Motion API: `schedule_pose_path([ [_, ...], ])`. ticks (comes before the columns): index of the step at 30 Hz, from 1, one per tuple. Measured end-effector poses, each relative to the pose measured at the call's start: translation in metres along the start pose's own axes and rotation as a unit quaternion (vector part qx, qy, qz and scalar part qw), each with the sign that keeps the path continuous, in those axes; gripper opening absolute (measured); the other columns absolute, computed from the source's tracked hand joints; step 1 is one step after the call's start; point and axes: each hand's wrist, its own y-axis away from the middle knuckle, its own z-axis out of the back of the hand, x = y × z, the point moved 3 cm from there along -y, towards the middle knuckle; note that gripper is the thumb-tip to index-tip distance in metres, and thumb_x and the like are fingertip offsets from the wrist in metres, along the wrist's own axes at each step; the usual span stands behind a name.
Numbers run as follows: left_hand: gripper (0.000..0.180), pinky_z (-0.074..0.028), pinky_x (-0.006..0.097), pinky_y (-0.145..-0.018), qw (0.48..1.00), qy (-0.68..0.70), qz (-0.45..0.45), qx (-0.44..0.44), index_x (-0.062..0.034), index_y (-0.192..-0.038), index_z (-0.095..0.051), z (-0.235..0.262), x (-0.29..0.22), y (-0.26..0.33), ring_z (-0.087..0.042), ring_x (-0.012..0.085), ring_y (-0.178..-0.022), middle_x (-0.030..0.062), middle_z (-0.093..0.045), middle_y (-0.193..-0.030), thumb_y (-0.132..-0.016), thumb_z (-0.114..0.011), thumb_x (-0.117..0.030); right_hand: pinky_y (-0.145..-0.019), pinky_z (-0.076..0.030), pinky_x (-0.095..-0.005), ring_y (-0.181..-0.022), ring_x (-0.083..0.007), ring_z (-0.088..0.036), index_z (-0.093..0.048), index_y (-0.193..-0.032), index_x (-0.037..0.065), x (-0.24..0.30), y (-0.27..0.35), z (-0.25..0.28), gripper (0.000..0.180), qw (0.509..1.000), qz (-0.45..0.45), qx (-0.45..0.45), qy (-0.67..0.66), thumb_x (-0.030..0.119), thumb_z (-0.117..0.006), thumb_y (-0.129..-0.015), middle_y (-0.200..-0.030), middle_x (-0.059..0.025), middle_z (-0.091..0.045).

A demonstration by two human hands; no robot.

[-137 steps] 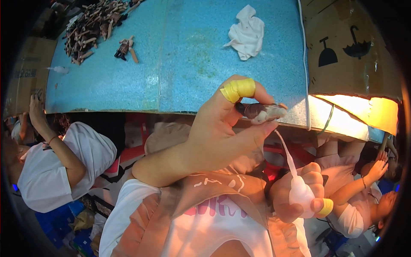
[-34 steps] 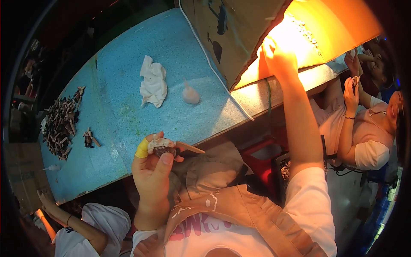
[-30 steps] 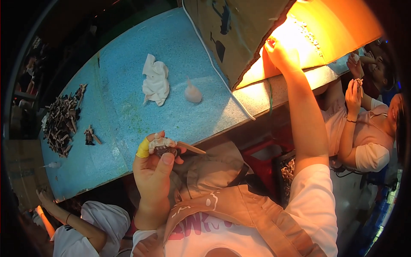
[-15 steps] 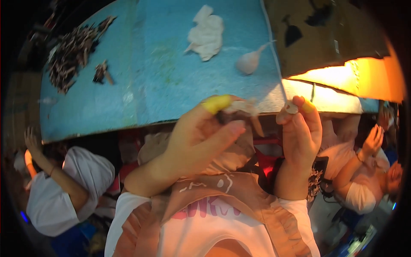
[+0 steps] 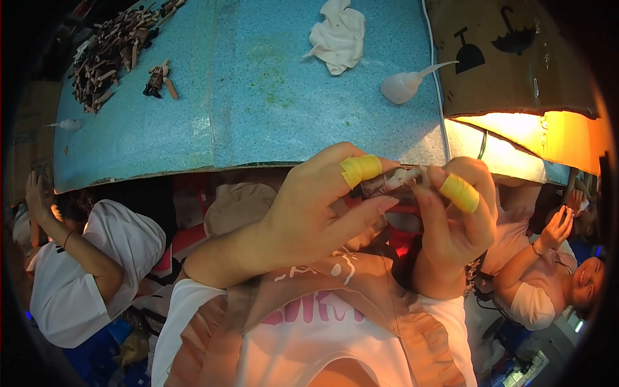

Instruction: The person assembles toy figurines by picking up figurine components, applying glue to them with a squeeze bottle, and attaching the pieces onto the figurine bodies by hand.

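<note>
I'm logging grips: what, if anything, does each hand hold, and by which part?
The left hand holds a small figure by its dark end; the right hand pinches a pale piece, exact spot unclear.

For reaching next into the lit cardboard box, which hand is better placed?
Likely the right hand: it is nearer the cardboard box, though it pinches a pale piece at the figure the left hand holds.

Right hand (image 5: 459, 219) — apart before — now meets the small figure (image 5: 385, 183).

Brown ruffled apron (image 5: 380, 295), white markings (image 5: 349, 267); white short-sleeved shirt (image 5: 300, 345), pink lettering (image 5: 322, 304); yellow finger wraps (image 5: 362, 170)
</note>
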Motion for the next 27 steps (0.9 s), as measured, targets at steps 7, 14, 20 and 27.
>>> schedule_pose_path([
  [7, 0.033, -0.043, 0.029, -0.054, 0.999, -0.030, -0.036, 0.011, -0.0003, -0.105, -0.057, -0.001, 0.000, -0.004, -0.054, 0.0208, -0.064, 0.0101, -0.053, -0.078, -0.074, -0.066, -0.008, -0.056, -0.040, -0.0277, -0.061, -0.0187, -0.051, -0.060, -0.081, 0.001, -0.006, 0.000, 0.000, 0.027, 0.997, -0.047, 0.000, -0.057, 0.000, -0.074, -0.058, -0.070, -0.0061, -0.056],
  [14, 0.033, -0.044, 0.027, -0.054, 0.999, -0.032, -0.030, 0.022, -0.0006, -0.105, -0.057, 0.002, 0.002, -0.006, -0.055, 0.0199, -0.062, 0.0100, -0.054, -0.081, -0.073, -0.066, -0.005, -0.060, -0.041, -0.0294, -0.060, -0.0185, -0.051, -0.058, -0.076, 0.005, 0.008, 0.001, -0.001, 0.026, 0.994, 0.054, 0.024, 0.091, 0.001, -0.075, -0.056, -0.073, -0.0030, -0.056],
  [20, 0.032, -0.045, 0.027, -0.070, 0.999, 0.040, -0.026, 0.022, 0.0000, -0.108, -0.055, 0.008, -0.007, -0.009, -0.057, 0.0195, -0.081, 0.0117, -0.056, -0.095, -0.077, -0.059, -0.002, -0.065, -0.043, -0.0320, -0.081, -0.0236, -0.049, -0.057, -0.083, 0.012, 0.007, 0.010, 0.002, 0.030, 0.986, 0.044, 0.035, 0.155, 0.007, -0.076, -0.060, -0.093, -0.0067, -0.052],
  [27, 0.029, -0.046, 0.026, -0.065, 0.999, -0.003, -0.045, 0.022, 0.0005, -0.106, -0.057, 0.002, -0.006, -0.009, -0.058, 0.0193, -0.076, 0.0114, -0.056, -0.091, -0.077, -0.061, -0.002, -0.071, -0.044, -0.0315, -0.086, -0.0239, -0.048, -0.058, -0.088, 0.016, 0.007, 0.012, -0.001, 0.030, 0.993, 0.042, -0.007, 0.115, 0.012, -0.076, -0.064, -0.092, -0.0042, -0.051],
])
